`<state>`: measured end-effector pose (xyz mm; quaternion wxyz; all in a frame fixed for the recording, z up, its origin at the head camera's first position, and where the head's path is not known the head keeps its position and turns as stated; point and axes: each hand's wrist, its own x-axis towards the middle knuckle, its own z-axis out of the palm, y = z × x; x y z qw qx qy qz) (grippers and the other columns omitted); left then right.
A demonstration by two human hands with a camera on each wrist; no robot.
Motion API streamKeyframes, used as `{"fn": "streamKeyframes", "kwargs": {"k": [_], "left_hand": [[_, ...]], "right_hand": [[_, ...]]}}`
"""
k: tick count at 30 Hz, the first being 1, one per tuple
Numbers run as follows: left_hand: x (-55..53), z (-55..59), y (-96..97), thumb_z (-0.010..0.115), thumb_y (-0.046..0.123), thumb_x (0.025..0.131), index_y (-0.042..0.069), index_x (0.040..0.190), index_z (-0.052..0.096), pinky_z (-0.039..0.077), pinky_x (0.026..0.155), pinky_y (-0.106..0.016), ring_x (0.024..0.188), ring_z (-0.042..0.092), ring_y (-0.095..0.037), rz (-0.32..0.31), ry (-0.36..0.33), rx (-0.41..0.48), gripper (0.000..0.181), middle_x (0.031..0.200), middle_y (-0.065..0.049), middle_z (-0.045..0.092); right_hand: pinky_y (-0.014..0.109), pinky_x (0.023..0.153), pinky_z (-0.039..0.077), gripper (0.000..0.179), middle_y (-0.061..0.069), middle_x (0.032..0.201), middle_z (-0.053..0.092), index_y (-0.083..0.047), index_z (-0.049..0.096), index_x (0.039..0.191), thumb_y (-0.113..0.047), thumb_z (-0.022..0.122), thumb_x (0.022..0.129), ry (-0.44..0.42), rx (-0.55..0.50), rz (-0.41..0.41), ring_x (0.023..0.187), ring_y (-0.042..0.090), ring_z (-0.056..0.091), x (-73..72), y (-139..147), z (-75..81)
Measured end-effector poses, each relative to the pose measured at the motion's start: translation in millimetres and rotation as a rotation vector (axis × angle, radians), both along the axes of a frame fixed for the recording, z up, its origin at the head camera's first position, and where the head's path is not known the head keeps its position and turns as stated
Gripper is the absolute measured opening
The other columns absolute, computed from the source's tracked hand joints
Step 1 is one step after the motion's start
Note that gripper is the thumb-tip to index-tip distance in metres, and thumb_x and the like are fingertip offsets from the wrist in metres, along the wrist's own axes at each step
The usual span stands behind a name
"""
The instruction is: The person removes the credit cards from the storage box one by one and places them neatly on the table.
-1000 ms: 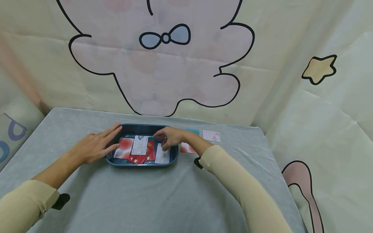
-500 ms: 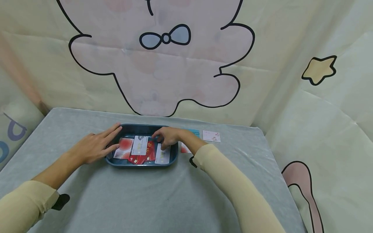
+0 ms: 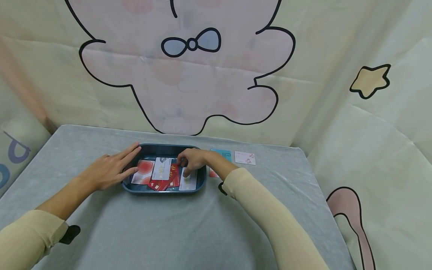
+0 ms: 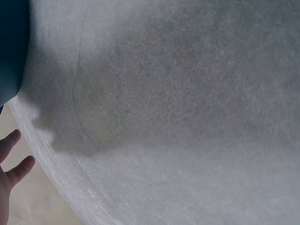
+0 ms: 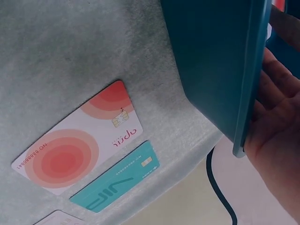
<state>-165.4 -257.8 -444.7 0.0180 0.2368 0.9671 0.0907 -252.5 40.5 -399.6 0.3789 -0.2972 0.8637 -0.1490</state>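
A snug, fabric-walled booth, this, though which kind of building holds it can't be told! Pale cloth hangings point(image 3: 317, 56), creased and printed nursery-style, rise behind the desk point(image 3: 162, 232) and along both its sides. Straight behind the desk, a big pink cartoon figure point(image 3: 202, 82) sporting a blue bow tie point(image 3: 192, 44); off to its right, a yellow star point(image 3: 370, 81); to its left, lilac lettering point(image 3: 11, 153). And grey cloth point(image 3: 182, 213) drapes the desk!

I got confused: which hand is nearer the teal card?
Right. The right hand is in the tray, near the teal card; the left hand is at the tray's opposite end.
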Motion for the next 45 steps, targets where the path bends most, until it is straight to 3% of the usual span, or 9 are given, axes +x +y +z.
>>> {"fn": "streamKeyframes", "kwargs": {"k": [28, 39, 45], "left_hand": [[0.3, 0.6, 1.8, 0.053, 0.048, 0.098, 0.006, 0.156, 0.028, 0.047, 0.090, -0.064, 0.118, 0.061, -0.041, 0.005, 0.014, -0.010, 0.075, 0.160, -0.020, 0.027], [-0.4, -0.6, 1.5, 0.053, 0.048, 0.098, 0.007, 0.156, 0.028, 0.047, 0.091, -0.064, 0.117, 0.061, -0.041, 0.009, 0.010, -0.010, 0.076, 0.160, -0.020, 0.027], [-0.2, -0.5, 0.4, 0.053, 0.047, 0.098, 0.007, 0.157, 0.027, 0.048, 0.090, -0.063, 0.116, 0.062, -0.041, 0.003, 0.019, -0.001, 0.076, 0.160, -0.020, 0.028]], "right_hand": [[0.027, 0.084, 0.045, 0.043, 0.004, 0.113, 0.056, -0.014, 0.059, 0.130, -0.021, 0.075, 0.090, -0.001, 0.050, 0.012, 0.102, 0.017, 0.051, 4.3, -5.5, -2.0], [0.024, 0.074, 0.044, 0.035, 0.005, 0.105, 0.053, -0.013, 0.061, 0.124, -0.011, 0.072, 0.091, -0.012, 0.030, -0.007, 0.093, 0.017, 0.050, 1.2, -6.1, -4.0], [0.022, 0.075, 0.043, 0.037, 0.010, 0.112, 0.055, -0.012, 0.060, 0.127, 0.002, 0.061, 0.093, 0.038, 0.032, 0.069, 0.096, 0.018, 0.050, 0.7, -2.6, 1.6]]}}
